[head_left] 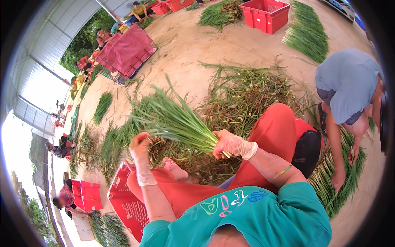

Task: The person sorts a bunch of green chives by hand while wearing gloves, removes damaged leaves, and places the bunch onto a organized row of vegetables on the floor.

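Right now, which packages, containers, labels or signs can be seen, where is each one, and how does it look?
Red crate: top centre on the ground, rectangular, perforated plastic.
Red crate at the knee: lower left, tilted, mesh walls.
Red crates far off: top edge, beside a seated person.
Red crate: far left, held by a seated person.
Signs, labels, screens: none seen.

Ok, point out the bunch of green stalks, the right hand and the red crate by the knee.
bunch of green stalks [177,121], head view, mid-stalks.
right hand [230,144], head view, gloved back.
red crate [123,197], head view, perforated wall.
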Motion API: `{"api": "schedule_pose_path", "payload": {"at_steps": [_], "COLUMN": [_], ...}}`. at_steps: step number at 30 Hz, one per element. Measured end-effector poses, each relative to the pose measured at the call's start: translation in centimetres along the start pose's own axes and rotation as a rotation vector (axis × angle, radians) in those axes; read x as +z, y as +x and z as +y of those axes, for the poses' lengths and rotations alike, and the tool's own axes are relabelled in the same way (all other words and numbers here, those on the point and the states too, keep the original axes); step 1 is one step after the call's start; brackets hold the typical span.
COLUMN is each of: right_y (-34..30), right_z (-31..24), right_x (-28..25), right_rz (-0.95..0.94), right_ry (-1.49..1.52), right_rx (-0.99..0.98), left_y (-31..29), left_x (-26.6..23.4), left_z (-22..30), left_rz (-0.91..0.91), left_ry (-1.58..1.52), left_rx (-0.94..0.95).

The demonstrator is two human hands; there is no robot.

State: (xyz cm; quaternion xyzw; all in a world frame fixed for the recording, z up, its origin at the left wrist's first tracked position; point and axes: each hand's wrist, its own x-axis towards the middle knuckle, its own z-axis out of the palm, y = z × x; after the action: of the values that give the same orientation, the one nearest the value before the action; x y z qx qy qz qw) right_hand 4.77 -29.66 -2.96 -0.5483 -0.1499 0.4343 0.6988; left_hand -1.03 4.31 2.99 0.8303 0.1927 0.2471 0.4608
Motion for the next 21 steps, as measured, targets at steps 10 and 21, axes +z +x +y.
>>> {"api": "schedule_pose_path", "payload": {"at_steps": [10,21], "right_y": [0.3,2.4], "right_z": [-0.2,3.0], "right_x": [0.7,-1.9], "right_rz": [0.115,0.227], "right_ry": [-0.037,-0.307], "right_rx": [0.003,-0.197], "left_y": [-8.3,-4.0], "left_x": [13.9,8.3], "left_z": [3.0,-8.4], "left_rz": [-0.342,-0.255], "left_ry": [0.632,0.584], "left_rx": [0.814,0.323]}}
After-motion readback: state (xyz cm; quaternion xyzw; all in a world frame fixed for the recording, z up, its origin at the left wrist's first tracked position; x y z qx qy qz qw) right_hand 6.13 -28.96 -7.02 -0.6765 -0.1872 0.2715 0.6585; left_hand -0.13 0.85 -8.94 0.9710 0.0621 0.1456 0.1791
